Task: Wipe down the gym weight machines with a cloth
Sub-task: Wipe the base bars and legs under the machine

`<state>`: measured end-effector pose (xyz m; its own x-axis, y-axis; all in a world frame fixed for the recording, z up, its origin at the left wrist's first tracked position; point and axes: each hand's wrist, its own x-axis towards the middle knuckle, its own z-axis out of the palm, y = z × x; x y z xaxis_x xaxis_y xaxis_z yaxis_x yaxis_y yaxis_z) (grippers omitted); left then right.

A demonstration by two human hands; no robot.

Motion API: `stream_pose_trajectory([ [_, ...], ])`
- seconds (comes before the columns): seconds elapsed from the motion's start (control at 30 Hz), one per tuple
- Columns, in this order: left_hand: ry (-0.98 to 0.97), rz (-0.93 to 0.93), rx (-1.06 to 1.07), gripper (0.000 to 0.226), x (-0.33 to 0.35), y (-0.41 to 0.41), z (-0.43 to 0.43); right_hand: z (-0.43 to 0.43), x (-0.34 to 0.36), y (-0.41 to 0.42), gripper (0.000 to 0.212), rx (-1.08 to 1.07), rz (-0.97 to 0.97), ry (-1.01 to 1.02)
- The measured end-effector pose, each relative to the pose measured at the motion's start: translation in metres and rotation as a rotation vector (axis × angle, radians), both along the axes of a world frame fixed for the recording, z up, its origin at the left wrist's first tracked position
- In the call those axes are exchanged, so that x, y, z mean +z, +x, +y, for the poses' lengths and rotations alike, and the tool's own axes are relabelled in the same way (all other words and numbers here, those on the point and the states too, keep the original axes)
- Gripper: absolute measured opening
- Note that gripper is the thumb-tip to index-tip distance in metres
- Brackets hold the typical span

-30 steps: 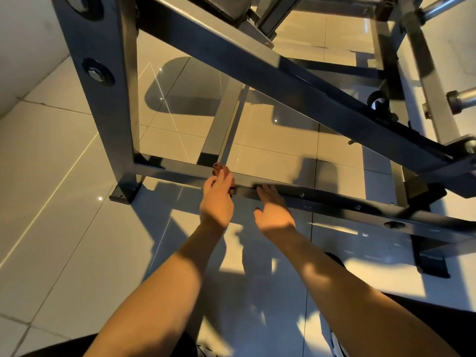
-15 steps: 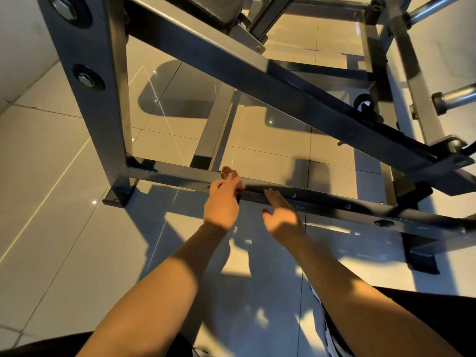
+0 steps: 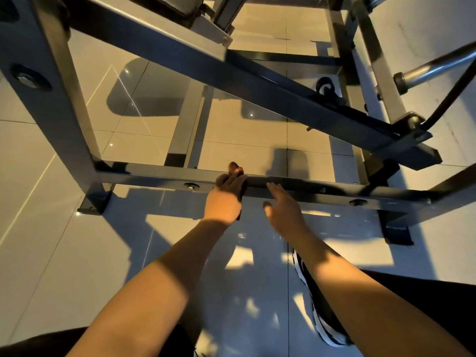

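- The fingers (image 3: 235, 173) of the left hand (image 3: 225, 197) curl over the top of the low bar (image 3: 144, 176). They squeeze a dark cloth (image 3: 241, 202) against it.
- Only a small bit of the dark cloth shows. It pokes out under the hand on its right side.
- The fingers (image 3: 273, 188) of the right hand (image 3: 283, 211) are straight and loose. Their tips touch the same bar, just beside the left hand. This hand holds nothing.
- The low bar runs from side to side near the floor. It is part of the dark metal weight machine (image 3: 257, 88).
- A bolt (image 3: 192, 186) sits in the bar just left of the left hand. A second bolt (image 3: 356, 202) sits further right.
- A thick post (image 3: 51, 99) goes up from the bar's left end.
- A shiny peg (image 3: 432, 70) sticks out at the top right.
- The floor (image 3: 64, 253) is pale, shiny tile. A black and white shoe (image 3: 322, 320) stands on it under the right arm.
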<state>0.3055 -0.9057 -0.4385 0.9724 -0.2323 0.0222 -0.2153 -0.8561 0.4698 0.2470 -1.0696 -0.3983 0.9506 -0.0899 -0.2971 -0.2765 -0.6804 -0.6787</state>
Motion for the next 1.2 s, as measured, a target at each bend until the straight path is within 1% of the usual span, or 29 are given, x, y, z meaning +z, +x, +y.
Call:
stream_pose_trajectory([
  [0.03,0.007,0.020,0.043,0.052,-0.002,0.001,0.004,-0.003,0.000,-0.001,0.057,0.000,0.001,0.012],
  [0.1,-0.044,0.047,0.181,0.053,-0.007,0.002,0.007,-0.011,0.000,-0.004,0.056,0.008,-0.004,0.025],
  [0.13,-0.074,0.036,0.214,0.054,-0.009,0.001,0.005,-0.015,-0.002,-0.006,0.056,0.000,-0.005,0.031],
  [0.23,-0.048,-0.010,0.148,0.054,-0.012,0.002,-0.018,-0.024,-0.004,-0.015,0.055,-0.086,-0.025,0.027],
  [0.3,-0.052,0.031,0.093,0.054,-0.007,-0.004,-0.040,-0.030,-0.004,-0.020,0.054,-0.127,-0.068,-0.023],
  [0.37,-0.111,0.038,0.023,0.053,-0.004,-0.015,-0.060,-0.034,-0.004,-0.024,0.053,-0.129,-0.144,-0.075],
  [0.43,-0.133,0.018,-0.070,0.054,-0.006,-0.026,-0.072,-0.039,-0.007,-0.025,0.052,-0.142,-0.187,-0.082],
  [0.53,-0.055,0.018,-0.156,0.060,-0.004,-0.023,-0.068,-0.042,-0.008,-0.019,0.052,-0.107,-0.175,-0.069],
  [0.57,-0.029,0.008,-0.144,0.059,-0.003,-0.020,-0.063,-0.042,-0.004,-0.017,0.054,-0.075,-0.137,-0.052],
  [0.63,-0.035,-0.020,-0.048,0.053,-0.002,-0.017,-0.052,-0.043,-0.002,-0.013,0.056,-0.042,-0.041,-0.005],
  [0.7,-0.103,-0.006,0.085,0.050,-0.006,-0.017,-0.044,-0.045,-0.005,-0.012,0.057,-0.044,-0.009,0.032],
  [0.77,-0.174,-0.028,0.156,0.047,-0.012,-0.020,-0.048,-0.046,-0.006,-0.012,0.057,-0.054,-0.017,0.059],
  [0.8,-0.194,-0.035,0.143,0.047,-0.013,-0.022,-0.055,-0.046,-0.007,-0.012,0.057,-0.058,-0.017,0.065],
  [0.9,-0.185,-0.038,-0.034,0.048,-0.015,-0.033,-0.086,-0.049,-0.007,-0.012,0.057,-0.081,-0.030,0.083],
  [0.97,-0.204,-0.052,-0.108,0.047,-0.015,-0.036,-0.099,-0.055,-0.006,-0.011,0.055,-0.109,-0.026,0.085],
  [1.0,-0.208,-0.047,-0.119,0.047,-0.013,-0.034,-0.101,-0.059,-0.006,-0.011,0.055,-0.114,-0.017,0.078],
  [1.1,-0.111,0.005,-0.129,0.050,-0.012,-0.024,-0.094,-0.066,-0.007,-0.013,0.055,-0.068,-0.011,0.038],
  [1.2,-0.096,-0.025,-0.020,0.046,-0.009,-0.022,-0.085,-0.062,-0.008,-0.012,0.058,-0.046,-0.027,0.019],
])
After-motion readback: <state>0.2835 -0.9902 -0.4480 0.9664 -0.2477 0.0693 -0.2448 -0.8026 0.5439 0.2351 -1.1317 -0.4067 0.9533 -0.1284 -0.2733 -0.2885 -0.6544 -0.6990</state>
